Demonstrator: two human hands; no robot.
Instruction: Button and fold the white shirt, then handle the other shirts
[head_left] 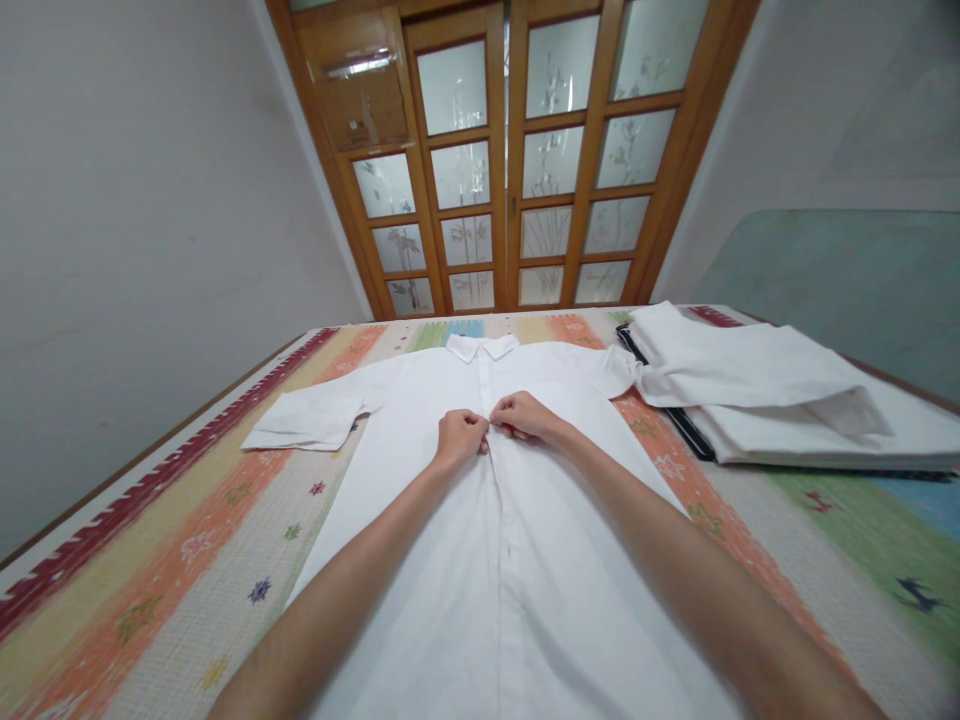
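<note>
A white long-sleeved shirt (420,540) lies spread face up, its collar (481,346) at the far end and its front placket running down the middle. My left hand (461,436) is closed in a pinch on the placket's left edge at chest height. Just beside it, my right hand (519,414) pinches the placket from the other side, the fingertips of both hands nearly meeting. Any button between them is too small to make out. Below my hands the placket edges lie slightly parted. The left sleeve (307,420) is folded over on the cloth.
A stack of folded white garments (832,435) with dark edges sits at the right, the shirt's right sleeve (757,370) lying across it. A colourful striped cloth (202,560) covers the table. Wooden glass-paned doors (506,160) stand beyond, with walls on both sides.
</note>
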